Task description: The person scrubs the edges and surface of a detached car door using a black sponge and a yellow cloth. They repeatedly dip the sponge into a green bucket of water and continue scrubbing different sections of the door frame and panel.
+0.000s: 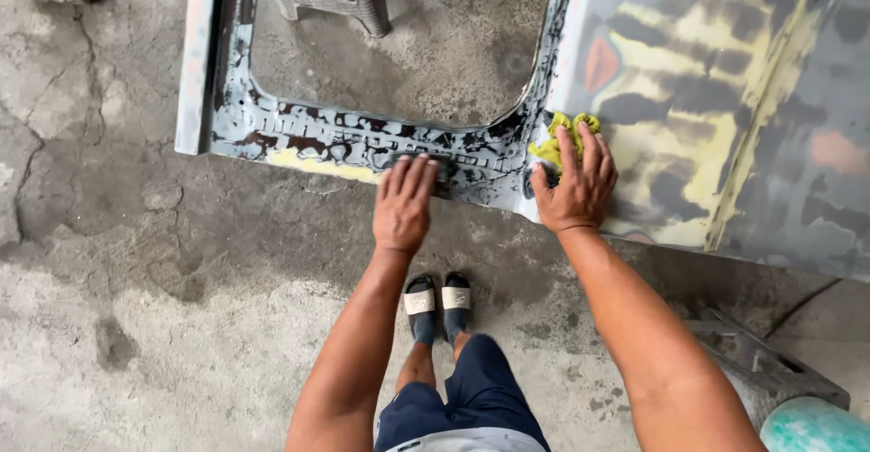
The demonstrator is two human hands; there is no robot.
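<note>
Soft, even daylight, faint shadows, sharp focus, slight bending at edges.
</note>
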